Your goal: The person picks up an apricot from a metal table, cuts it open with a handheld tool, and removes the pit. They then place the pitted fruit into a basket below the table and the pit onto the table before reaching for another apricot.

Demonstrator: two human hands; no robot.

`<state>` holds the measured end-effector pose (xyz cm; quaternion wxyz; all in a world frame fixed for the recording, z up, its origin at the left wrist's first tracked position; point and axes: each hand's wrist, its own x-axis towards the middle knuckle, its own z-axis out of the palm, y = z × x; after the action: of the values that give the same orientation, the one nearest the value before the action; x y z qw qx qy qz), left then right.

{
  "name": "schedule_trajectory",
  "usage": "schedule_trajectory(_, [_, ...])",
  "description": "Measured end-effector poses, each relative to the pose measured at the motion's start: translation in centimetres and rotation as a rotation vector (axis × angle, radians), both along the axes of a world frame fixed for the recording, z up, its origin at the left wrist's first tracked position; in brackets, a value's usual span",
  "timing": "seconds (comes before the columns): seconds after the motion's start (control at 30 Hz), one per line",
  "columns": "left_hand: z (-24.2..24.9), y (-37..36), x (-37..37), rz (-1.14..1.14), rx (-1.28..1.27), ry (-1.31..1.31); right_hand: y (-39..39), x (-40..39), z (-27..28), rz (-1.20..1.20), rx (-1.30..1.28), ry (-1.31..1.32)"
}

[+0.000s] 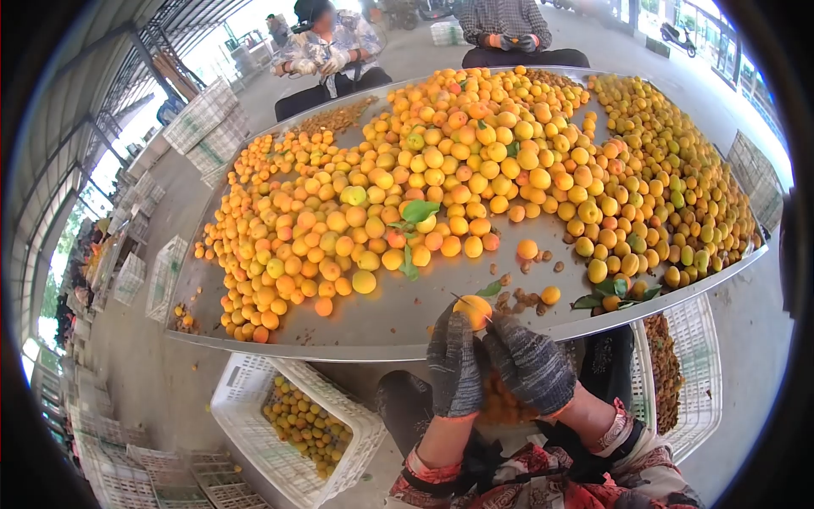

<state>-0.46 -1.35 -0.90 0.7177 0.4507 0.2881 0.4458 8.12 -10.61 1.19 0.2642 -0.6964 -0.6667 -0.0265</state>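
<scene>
Both my hands wear dark grey knit gloves and meet over the near edge of the metal table. An orange-yellow apricot (473,312) is pinched between their fingertips, with a thin dark line crossing its upper left side. My left hand (456,365) closes on the fruit from the left, and my right hand (534,360) has its fingers against the lower right side. Just beyond them lie a green leaf (489,289), brown pits (519,299) and a single loose apricot (550,295). A large heap of apricots (441,161) spreads across the table.
The sheet-metal table (381,322) has a raised rim. Below its left side stands a white crate (233,394) with greenish-yellow fruit inside. Another white crate (704,373), at the right, contains brown pits. Two people (335,51) sit across the table. Stacked crates (203,127) stand at the left.
</scene>
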Motion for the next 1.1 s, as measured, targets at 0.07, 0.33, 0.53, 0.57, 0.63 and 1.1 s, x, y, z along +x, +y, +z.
schedule_trajectory(0.07, [0.0,0.1,-0.1,-0.042,0.040,0.089,0.0,0.4,-0.6,0.006,0.079,-0.022])
schedule_trajectory(0.33, [-0.1,1.9,-0.6,-0.158,0.056,0.071,-0.2,2.1,-0.4,0.130,0.158,-0.220])
schedule_trajectory(0.53, [0.0,0.7,0.5,-0.068,-0.214,-0.071,0.6,0.0,-0.8,-0.021,0.070,0.160])
schedule_trajectory(0.57, [0.0,0.6,0.6,-0.069,-0.320,-0.102,0.7,0.2,-1.4,-0.018,0.092,0.075])
schedule_trajectory(0.63, [-1.5,1.1,0.4,-0.115,-0.273,-0.072,0.4,0.4,-1.6,-0.015,0.113,-0.009])
schedule_trajectory(1.1, [-0.5,1.4,0.5,-0.093,0.089,0.223,0.8,1.1,-1.0,0.090,0.055,0.092])
